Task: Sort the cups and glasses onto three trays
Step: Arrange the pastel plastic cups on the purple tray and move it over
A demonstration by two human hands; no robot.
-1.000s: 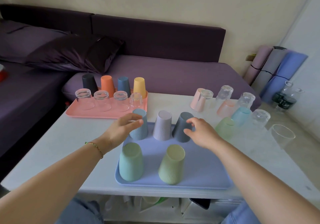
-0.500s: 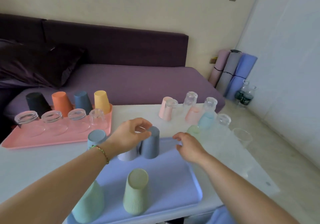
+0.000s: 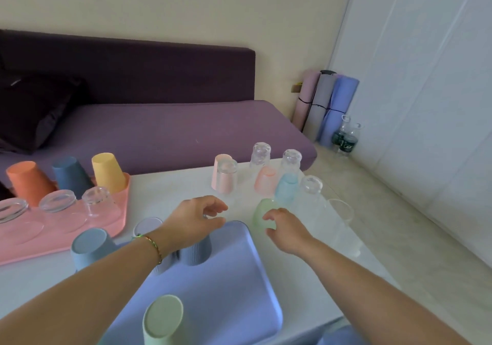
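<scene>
Through the head camera, your left hand [image 3: 197,222] hangs loosely curled, gripping nothing, over the slate-grey ribbed plastic cup [image 3: 198,252], which stands upside down at the far edge of the periwinkle plastic tray [image 3: 239,278]. Your right hand [image 3: 286,231] curls its fingers against the frosted green translucent cup [image 3: 259,212], just beyond the tray's far right corner on the white table [image 3: 173,184]. Whether it actually grips the cup is hard to tell.

Table [image 3: 173,184], left to right: far-left tray [image 3: 127,198] — row of cups [image 3: 72,176] far, row of glasses [image 3: 57,203] near; near tray [image 3: 226,278] bearing further cups [image 3: 163,318]; loose cluster of cups and glasses [image 3: 266,182] far right. Sofa [image 3: 165,131] behind table.
</scene>
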